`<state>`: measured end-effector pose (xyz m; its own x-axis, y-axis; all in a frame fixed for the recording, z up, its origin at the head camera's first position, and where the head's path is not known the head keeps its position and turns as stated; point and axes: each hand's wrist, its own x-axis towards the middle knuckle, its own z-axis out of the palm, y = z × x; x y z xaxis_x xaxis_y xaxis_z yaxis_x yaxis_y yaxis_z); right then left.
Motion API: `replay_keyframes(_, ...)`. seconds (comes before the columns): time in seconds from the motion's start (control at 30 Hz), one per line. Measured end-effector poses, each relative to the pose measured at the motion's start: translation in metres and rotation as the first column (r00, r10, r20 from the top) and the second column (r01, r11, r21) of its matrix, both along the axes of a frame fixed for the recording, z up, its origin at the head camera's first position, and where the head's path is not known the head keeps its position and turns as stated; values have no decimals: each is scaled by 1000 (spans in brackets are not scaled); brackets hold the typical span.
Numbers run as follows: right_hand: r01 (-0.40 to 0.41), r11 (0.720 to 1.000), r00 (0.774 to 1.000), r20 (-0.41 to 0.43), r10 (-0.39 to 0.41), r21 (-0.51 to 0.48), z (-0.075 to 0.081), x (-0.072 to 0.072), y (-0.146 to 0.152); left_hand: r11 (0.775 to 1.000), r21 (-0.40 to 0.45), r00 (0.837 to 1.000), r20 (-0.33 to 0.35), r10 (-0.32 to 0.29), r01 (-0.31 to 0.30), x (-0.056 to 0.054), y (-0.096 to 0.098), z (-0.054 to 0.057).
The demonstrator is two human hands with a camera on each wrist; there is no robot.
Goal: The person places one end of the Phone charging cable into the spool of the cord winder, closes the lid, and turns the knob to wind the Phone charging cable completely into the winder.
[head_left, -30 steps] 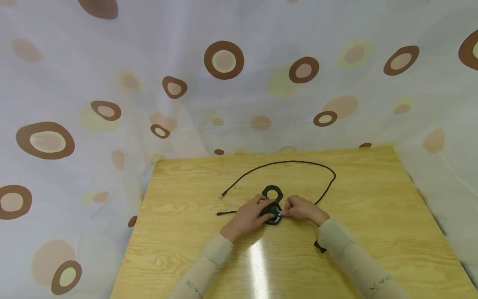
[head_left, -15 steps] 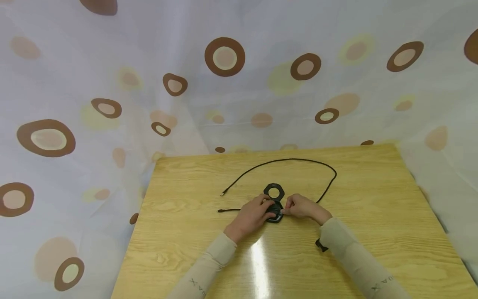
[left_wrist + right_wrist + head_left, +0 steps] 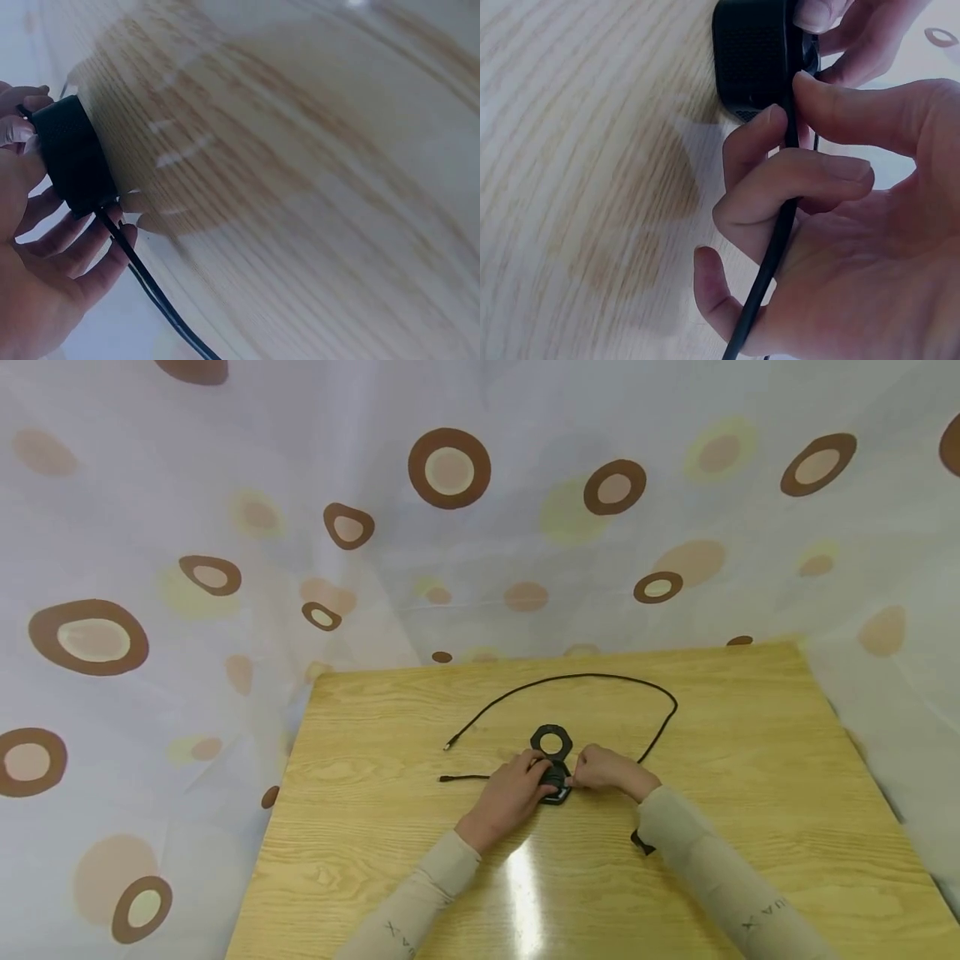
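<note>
My left hand (image 3: 510,793) grips a small black many-sided housing (image 3: 557,796) on the table, with the thumb and fingers spread around its sides. In the left wrist view the housing (image 3: 75,154) has a cable coming out of its lower side. Close by on the right, my right hand (image 3: 606,770) pinches the black cable (image 3: 769,262) at the housing's edge. The cable runs on through its curled fingers in the right wrist view. Just behind the housing lies a black octagonal ring (image 3: 551,729). The hands hide much of the housing's inside.
The black cable (image 3: 577,676) loops across the back of the wooden table (image 3: 375,860). One connector end (image 3: 450,744) lies left of the ring, another cable end (image 3: 457,777) below it. A small black piece (image 3: 642,843) sits beside the right sleeve. Patterned sheeting surrounds the table.
Both hands stay at the housing. My right hand's fingers have shifted slightly and look more tightly curled at its edge. The whole view has drifted a little upward.
</note>
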<state>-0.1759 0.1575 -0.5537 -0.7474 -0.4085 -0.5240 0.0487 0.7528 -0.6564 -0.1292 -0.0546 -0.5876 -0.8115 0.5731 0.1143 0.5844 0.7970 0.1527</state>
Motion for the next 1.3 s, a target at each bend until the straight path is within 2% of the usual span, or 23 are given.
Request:
replay_keyframes(0.13, -4, 1000, 1000, -18, 4, 23, 0, 2, -1, 997, 68, 994, 101, 34, -41, -2, -1, 3)
replay_keyframes(0.27, 3, 1000, 1000, -26, -2, 28, -2, 3, 1, 981, 167, 973, 223, 62, -101, -4, -1, 4)
replay_keyframes(0.47, -10, 999, 1000, 0, 10, -48, -9, 3, 4, 957, 235, 954, 283, 100, -170, -8, 1, 3)
replay_keyframes(0.6, -29, 987, 998, 47, 37, -158, -13, 2, 9, 923, 283, 912, 386, 141, -262, -11, 2, 4)
replay_keyframes(0.7, -27, 974, 995, 84, 47, -223, -14, 2, 13, 906, 288, 880, 448, 159, -311, -14, 6, 8)
replay_keyframes(0.87, -56, 964, 995, 64, 75, -260, -13, 2, 19, 909, 254, 860, 477, 180, -331, -18, 12, 14)
replay_keyframes(1.0, -60, 966, 996, 48, 74, -250, -13, 3, 19, 897, 292, 843, 519, 144, -332, -23, 13, 14)
replay_keyframes(1.07, -54, 970, 997, 47, 67, -235, -12, 4, 17, 886, 321, 828, 549, 114, -335, -26, 12, 15)
replay_keyframes(1.17, -55, 975, 997, 45, 66, -216, -9, 4, 14, 864, 357, 795, 602, 78, -355, -32, 12, 16)
replay_keyframes(1.3, -58, 979, 996, 57, 71, -197, -3, 4, 11, 849, 367, 762, 645, 63, -380, -34, 13, 19)
